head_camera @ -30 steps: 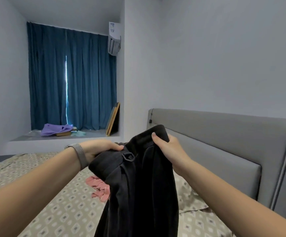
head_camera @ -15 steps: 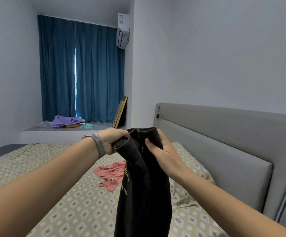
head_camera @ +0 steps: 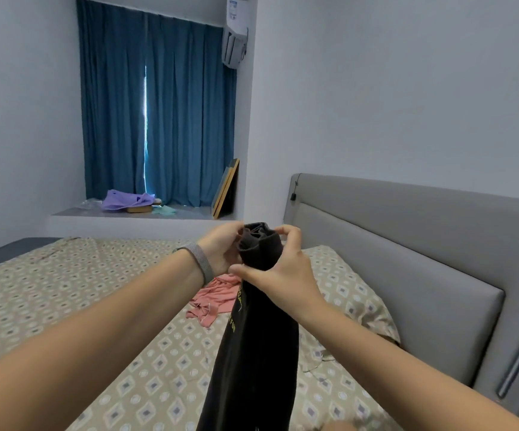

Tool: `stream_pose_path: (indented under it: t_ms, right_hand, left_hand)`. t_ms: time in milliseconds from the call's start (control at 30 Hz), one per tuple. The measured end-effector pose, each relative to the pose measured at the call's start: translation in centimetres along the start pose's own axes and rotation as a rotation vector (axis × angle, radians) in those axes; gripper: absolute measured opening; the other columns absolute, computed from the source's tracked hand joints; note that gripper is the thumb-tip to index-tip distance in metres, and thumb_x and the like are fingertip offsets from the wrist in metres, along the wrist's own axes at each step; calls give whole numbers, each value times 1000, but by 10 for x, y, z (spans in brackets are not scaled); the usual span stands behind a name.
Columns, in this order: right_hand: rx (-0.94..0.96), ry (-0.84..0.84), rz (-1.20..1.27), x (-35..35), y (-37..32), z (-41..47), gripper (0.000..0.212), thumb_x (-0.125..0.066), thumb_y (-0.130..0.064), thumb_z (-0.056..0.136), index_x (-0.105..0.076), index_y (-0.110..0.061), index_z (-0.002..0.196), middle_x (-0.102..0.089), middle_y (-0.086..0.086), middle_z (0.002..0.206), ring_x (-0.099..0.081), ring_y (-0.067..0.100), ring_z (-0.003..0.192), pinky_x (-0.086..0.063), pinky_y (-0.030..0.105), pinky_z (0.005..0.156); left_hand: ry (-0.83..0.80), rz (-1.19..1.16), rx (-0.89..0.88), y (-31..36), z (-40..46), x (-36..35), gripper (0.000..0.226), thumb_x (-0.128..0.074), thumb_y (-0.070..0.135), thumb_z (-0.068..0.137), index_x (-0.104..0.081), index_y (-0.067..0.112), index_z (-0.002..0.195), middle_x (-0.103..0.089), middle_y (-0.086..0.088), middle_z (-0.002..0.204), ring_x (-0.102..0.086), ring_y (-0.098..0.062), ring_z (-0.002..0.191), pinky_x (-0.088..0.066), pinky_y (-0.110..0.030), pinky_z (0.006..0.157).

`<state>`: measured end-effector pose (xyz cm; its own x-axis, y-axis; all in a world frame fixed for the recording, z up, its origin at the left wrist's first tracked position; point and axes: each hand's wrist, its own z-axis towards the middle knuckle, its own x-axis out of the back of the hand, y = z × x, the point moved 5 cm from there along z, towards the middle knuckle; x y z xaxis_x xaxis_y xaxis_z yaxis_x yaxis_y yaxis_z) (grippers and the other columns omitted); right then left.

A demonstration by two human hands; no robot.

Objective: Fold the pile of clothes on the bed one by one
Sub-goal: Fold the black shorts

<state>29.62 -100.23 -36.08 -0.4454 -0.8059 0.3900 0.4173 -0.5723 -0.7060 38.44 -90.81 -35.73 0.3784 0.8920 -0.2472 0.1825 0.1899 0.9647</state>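
Black garment [head_camera: 252, 353] with yellow lettering, bunched and hanging above the patterned bed [head_camera: 65, 290], its top gripped by left hand [head_camera: 220, 250] and right hand [head_camera: 283, 272]; pink garment [head_camera: 214, 300], apparently crumpled, lying on the bed behind.

Yellow lettering runs down the black garment [head_camera: 253, 353] along its nine o'clock edge; only the capitals "FUN" can be read, standing sideways on the cloth, with a cursive yellow scrawl toward twelve o'clock of them that is too folded to make out. The label on the air conditioner [head_camera: 235, 32] carries blue print, too small to read
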Motion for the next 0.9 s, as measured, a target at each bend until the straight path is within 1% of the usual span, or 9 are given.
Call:
stream_pose_path:
  t_ms: [100,167,300,400,467,500,633,733,900]
  right_hand:
    - [-44,111,67,5,13,7,53,-83,-39,72,-52,-25,113,-64,-12,102,-62,4,97,-49,18,84]
    - [-61,141,101,7,24,15,30,-77,-36,80,-61,-25,103,-67,-11,96,-63,3,92,-52,23,83]
    - [-149,156,337,9,50,33,12,-75,-25,84,-69,-22,94,-73,-1,93,-70,11,88,-57,36,84]
    - [-224,46,546,7,63,45,18,-73,-24,86,-70,-17,101,-75,4,97,-72,18,90,-59,30,72]
    - [-239,-42,594,2,68,55,26,-71,-29,85,-69,-16,108,-74,4,100,-72,19,91,-57,26,69]
    - [-244,-81,608,-1,68,59,27,-69,-30,86,-69,-15,109,-74,5,101,-72,19,92,-57,26,69]
    - [-282,-197,699,-19,77,80,23,-61,-25,92,-69,-11,107,-75,7,99,-72,19,89,-56,24,68]
    - [-333,-193,719,-32,98,102,25,-63,-26,91,-67,-9,110,-74,8,103,-72,22,93,-56,26,69]
    - [-445,-184,801,-76,145,132,35,-71,-27,87,-67,-9,117,-69,14,117,-70,25,101,-58,33,76]
  left_hand:
    - [-35,-30,6,-8,2,4,57,-26,44,104,-54,-4,118,-61,-17,100,-64,-19,73,-55,-28,61]
    - [-58,-51,-16,-14,2,8,56,-35,46,102,-53,-2,123,-61,-19,106,-68,-17,68,-55,-22,53]
    - [-39,112,-193,-26,13,25,37,-59,36,92,-62,12,120,-70,-13,111,-71,-19,94,-59,-24,70]
    - [135,365,-339,-41,28,54,76,-78,50,72,-50,16,134,-57,-5,133,-60,-13,113,-54,-30,91]
    - [117,309,-264,-58,39,72,110,-80,71,46,-46,17,135,-53,-4,138,-56,-15,120,-47,-34,101]
    - [38,198,-218,-67,44,79,112,-79,75,38,-50,18,130,-57,-4,134,-58,-16,119,-47,-33,101]
    - [-124,-197,-75,-89,54,99,97,-87,61,39,-63,15,120,-67,-11,121,-66,-25,109,-58,-33,80]
    - [-8,-127,-83,-81,63,123,76,-78,50,60,-61,11,123,-69,-13,116,-68,-26,105,-58,-31,75]
    - [164,157,-259,-21,85,166,61,-83,43,61,-66,9,108,-71,-16,111,-72,-21,89,-59,-27,69]
